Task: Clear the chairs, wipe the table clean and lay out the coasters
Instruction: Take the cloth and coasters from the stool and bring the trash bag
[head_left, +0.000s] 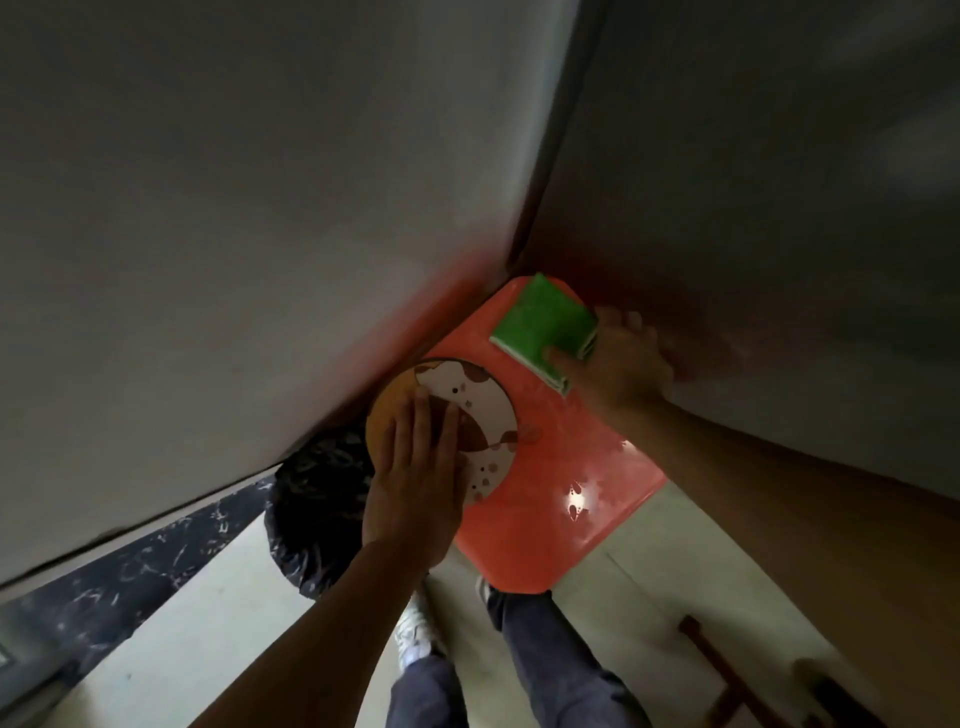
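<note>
An orange plastic stool (561, 499) stands in a wall corner. On its seat lies a round coaster (467, 395) with a white, brown and orange animal print; it may be a stack, I cannot tell. My left hand (415, 478) rests flat on the coaster's near half, fingers spread. At the stool's far corner lies a folded green cloth (540, 317). My right hand (623, 364) grips its right edge, thumb on top.
Grey walls (260, 208) meet right behind the stool. A black bag (317, 504) sits on the floor to its left, beside a dark marbled skirting strip (130, 577). A wooden panel (831, 545) and a wooden furniture leg (727, 670) stand at the right. My legs and shoes are below.
</note>
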